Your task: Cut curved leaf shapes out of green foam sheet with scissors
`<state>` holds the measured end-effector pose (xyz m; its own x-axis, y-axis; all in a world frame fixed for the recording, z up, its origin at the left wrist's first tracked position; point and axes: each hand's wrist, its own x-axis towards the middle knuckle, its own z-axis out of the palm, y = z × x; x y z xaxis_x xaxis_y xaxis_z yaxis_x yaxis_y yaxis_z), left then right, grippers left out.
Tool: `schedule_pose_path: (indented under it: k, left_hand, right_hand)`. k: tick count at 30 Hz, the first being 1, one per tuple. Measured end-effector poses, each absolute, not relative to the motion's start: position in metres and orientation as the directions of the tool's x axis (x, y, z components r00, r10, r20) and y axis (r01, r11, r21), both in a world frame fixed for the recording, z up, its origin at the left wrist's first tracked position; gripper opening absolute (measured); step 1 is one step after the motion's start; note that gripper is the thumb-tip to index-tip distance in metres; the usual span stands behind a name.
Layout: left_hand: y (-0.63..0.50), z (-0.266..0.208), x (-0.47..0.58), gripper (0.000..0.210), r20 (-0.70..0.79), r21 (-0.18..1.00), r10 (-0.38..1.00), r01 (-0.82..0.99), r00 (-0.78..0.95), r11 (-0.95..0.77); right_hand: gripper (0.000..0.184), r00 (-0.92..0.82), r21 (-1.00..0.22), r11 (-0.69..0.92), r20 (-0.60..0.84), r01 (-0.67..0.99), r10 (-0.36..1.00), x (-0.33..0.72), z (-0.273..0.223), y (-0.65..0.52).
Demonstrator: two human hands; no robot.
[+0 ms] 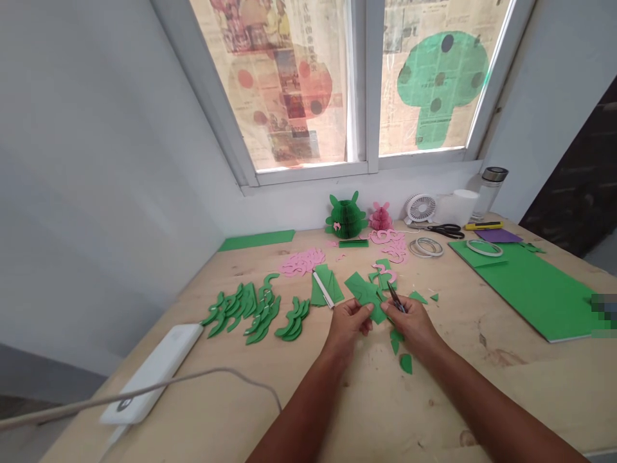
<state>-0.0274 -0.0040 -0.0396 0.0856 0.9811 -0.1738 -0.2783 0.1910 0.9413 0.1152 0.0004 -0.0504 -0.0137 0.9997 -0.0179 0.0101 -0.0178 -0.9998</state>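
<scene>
My left hand is closed on a piece of green paper, thumb on top, above the table. My right hand touches the paper's right edge with its fingertips. Gripped in that same hand are scissors, their dark pointed end turned up and away; the handles are mostly hidden by the fingers. Green paper scraps lie below and beside the hands. Just beyond are more green pieces with a pink curved cutout. Left of the hands, a white strip rests on green paper pieces.
Stacked green curved cutouts lie left, with pink cutouts behind. Green and pink paper figures stand at the back. Black scissors, tape rolls, a fan and green sheets are right. A cable crosses front left by a white power strip.
</scene>
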Motion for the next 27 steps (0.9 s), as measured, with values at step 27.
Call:
schedule_pose_path:
  k: [27]
  left_hand:
    - [-0.005, -0.044, -0.027, 0.036, -0.223, 0.941, 0.962, -0.223, 0.161, 0.255]
  right_hand:
    - [0.043, 0.039, -1.0, 0.0, 0.001, 0.007, 0.999, 0.109, -0.048, -0.003]
